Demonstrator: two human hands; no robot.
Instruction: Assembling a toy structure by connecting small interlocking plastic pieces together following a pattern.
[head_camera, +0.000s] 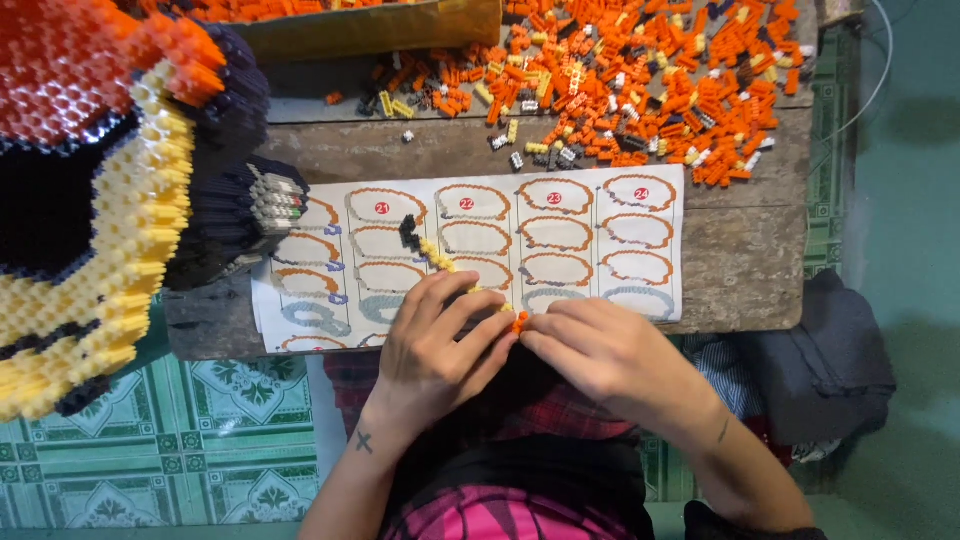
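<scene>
while the big brick figure (90, 200) of orange, yellow and black crowds the left of your wooden table (740, 260), keep your elbows in, since a nudge there could shed pieces. next in size, the instruction sheet (480, 250) lies flat under your hands, partly covered by them, so you could misread a step. beyond it the loose pile of small bricks (640, 80) sits well apart at the far edge. your left hand (435, 345) has its fingers closed around a thin strip of yellow bricks (440, 258) with a black end, which lies slanted over the sheet. your right hand (600, 350) pinches a tiny orange brick (519, 321) at the strip's near end. press off-axis, i judge, and the strip may snap or the brick may drop into your lap.
</scene>
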